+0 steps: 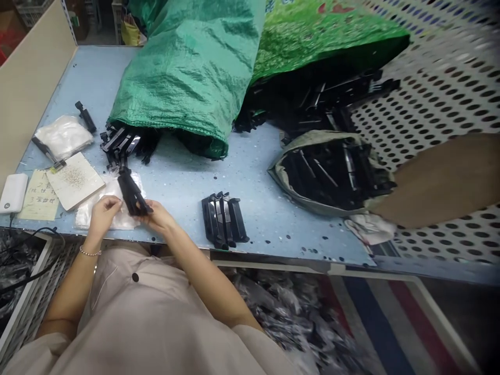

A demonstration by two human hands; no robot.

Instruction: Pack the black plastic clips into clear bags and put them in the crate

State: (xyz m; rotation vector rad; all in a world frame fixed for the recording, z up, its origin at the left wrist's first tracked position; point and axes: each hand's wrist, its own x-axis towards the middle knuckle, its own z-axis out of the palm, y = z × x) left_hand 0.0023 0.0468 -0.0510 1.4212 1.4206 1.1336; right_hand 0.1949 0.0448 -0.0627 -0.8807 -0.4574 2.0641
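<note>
The blue speckled desk (258, 172) carries all items inspected. Across its far side lie a teal woven sack (187, 67) and, to its right, a printed green sack (312, 31); black plastic parts show at the mouths of both. Nearer the right end sits a grey-green cloth bag (308, 202), mouth open, filled with similar parts. In front of the teal sack, near the desk's front edge, a group of black parts (224, 221) lies side by side.

At the left, a pile of clear plastic bags (88, 213) lies beneath the hands, partly overlapped by a pale square board (76, 179). A handwritten note (41, 200) adjoins the board.

Step in hand, as judged: a bundle of black parts (133, 192) is held above the clear bags. The right hand (158, 216) is closed about its near end; the far end points toward the teal sack. The left hand (104, 212) is narrow, thumb and fingers brought together beside the bundle; whether they pinch any film cannot be told.

Handling requirement, as judged: any shift of the bundle calls for a firm right grip and level support, since the loose lengths could fan apart or snag the thin film.
</note>
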